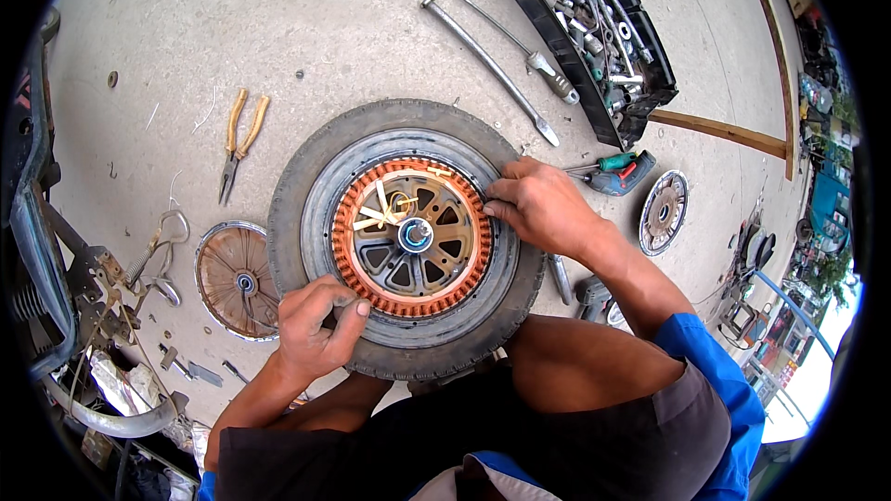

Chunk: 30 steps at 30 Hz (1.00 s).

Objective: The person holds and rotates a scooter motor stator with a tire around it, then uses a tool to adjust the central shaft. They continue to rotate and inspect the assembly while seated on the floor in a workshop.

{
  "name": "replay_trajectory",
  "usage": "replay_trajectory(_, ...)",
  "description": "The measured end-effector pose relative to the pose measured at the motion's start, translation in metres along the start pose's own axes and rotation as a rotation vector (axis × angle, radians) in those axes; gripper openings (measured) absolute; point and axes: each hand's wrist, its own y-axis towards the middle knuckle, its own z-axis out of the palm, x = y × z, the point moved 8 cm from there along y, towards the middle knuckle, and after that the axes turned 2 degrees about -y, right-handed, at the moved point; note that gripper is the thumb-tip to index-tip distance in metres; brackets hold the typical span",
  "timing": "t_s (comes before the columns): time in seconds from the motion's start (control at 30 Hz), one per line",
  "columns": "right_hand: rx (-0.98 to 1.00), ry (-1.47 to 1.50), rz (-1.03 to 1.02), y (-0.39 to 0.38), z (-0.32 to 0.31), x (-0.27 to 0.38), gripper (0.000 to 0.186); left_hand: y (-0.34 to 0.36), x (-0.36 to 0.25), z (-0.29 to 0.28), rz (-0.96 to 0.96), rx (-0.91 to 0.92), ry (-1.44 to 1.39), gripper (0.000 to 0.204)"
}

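A hub-motor wheel with a black tyre [302,186] lies flat in front of my knees. Within its grey metal rim [320,213] sits a stator ring wound with copper coils [348,274]. An axle [416,234] stands up from the spoked centre, and pale tied wires [382,213] lie beside it. My right hand [538,204] pinches at the ring's right edge; whatever is between its fingertips is too small to make out. At the wheel's near left, my left hand [320,323] rests with curled fingers and thumb pressed in, their contents hidden.
Long-handled pliers [238,144] and a round motor cover [223,264] lie left of the wheel. Beyond it are a pry bar [492,70], a screwdriver [548,74] and a black toolbox [548,37] full of sockets. Another cover [664,213] lies right; a vehicle frame [42,250] stands far left.
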Motion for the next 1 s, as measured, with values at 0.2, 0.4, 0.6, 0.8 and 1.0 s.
replay_trajectory(0.2,0.007,0.004,-0.016,-0.0011,-0.0011,-0.0004,0.017,-0.0003,0.0016,0.0003,-0.003,0.007,-0.002,0.014)
replay_trajectory(0.4,0.039,-0.018,-0.011,0.0026,0.0022,-0.0026,0.017,-0.0004,0.0014,0.0007,-0.007,0.005,-0.001,0.014)
replay_trajectory(0.6,0.043,-0.076,-0.038,0.0060,0.0029,-0.0023,0.018,0.0004,0.0007,0.0011,-0.008,0.007,-0.006,0.013)
replay_trajectory(0.8,0.018,-0.103,-0.033,0.0070,0.0024,0.0002,0.018,-0.0002,0.0021,0.0016,-0.010,0.014,-0.004,0.012)
replay_trajectory(1.0,-0.065,-0.107,-0.047,0.0038,-0.0031,0.0009,0.018,-0.0002,0.0025,0.0021,-0.009,0.016,-0.008,0.012)
